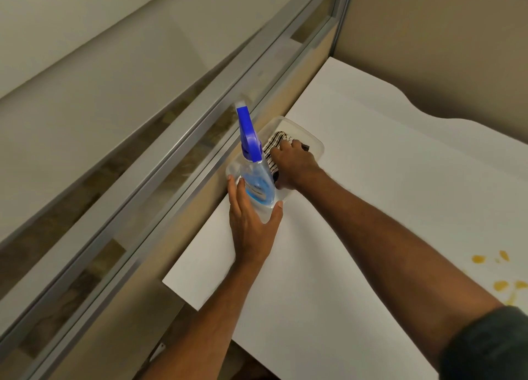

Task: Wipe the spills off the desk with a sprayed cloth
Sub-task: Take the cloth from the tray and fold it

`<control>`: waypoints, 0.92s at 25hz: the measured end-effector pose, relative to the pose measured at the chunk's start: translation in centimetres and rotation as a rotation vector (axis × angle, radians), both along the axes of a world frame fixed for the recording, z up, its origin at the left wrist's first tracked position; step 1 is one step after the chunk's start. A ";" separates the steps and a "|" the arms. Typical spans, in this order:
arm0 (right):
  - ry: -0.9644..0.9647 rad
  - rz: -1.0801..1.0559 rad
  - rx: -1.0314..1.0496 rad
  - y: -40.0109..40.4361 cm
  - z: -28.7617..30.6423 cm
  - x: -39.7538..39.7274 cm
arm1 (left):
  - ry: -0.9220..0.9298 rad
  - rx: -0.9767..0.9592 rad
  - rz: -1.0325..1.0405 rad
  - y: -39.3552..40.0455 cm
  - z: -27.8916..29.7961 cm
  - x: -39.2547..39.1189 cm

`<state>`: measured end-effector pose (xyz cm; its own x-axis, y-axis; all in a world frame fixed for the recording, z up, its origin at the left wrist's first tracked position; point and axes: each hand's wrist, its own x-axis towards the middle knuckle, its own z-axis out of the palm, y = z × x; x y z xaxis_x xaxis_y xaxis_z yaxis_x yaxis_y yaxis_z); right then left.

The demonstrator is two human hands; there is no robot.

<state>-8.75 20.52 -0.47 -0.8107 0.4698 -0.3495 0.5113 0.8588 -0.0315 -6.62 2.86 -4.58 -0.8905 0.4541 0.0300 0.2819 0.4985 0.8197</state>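
Note:
A clear spray bottle (258,184) with blue liquid and a blue trigger head stands in a translucent plastic tray (314,144) at the far edge of the white desk (357,208). My left hand (251,219) reaches around the bottle's base, fingers apart, thumb on one side. My right hand (294,165) rests on a black-and-white striped cloth (275,142) lying in the same tray, fingers curled onto it. Yellow spills (503,276) dot the desk at the right edge.
A beige partition with a metal-framed glass strip (177,151) runs along the desk's far side. Another partition wall (428,51) closes the right end. The desk's near edge drops off at lower left.

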 end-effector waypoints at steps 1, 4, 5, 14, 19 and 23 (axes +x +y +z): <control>0.019 0.004 0.001 0.1 -0.1 0.1 | 0.004 0.000 -0.002 0.0 -0.1 0.0; 0.121 -0.038 -0.051 0.5 0.1 0.3 | -0.008 0.002 -0.009 0.1 -0.2 0.0; 0.161 -0.068 -0.082 0.6 0.4 0.5 | -0.015 0.002 -0.018 0.1 -0.2 0.0; 0.754 -0.468 -0.440 2.3 9.5 6.9 | -0.233 0.076 -0.008 -0.8 2.4 1.8; 1.042 -0.716 -0.958 0.5 13.9 15.6 | -0.139 0.113 0.034 -2.8 5.6 8.2; 1.013 -0.749 -1.088 -4.0 14.1 24.1 | -0.242 0.278 -0.242 -2.7 11.5 13.0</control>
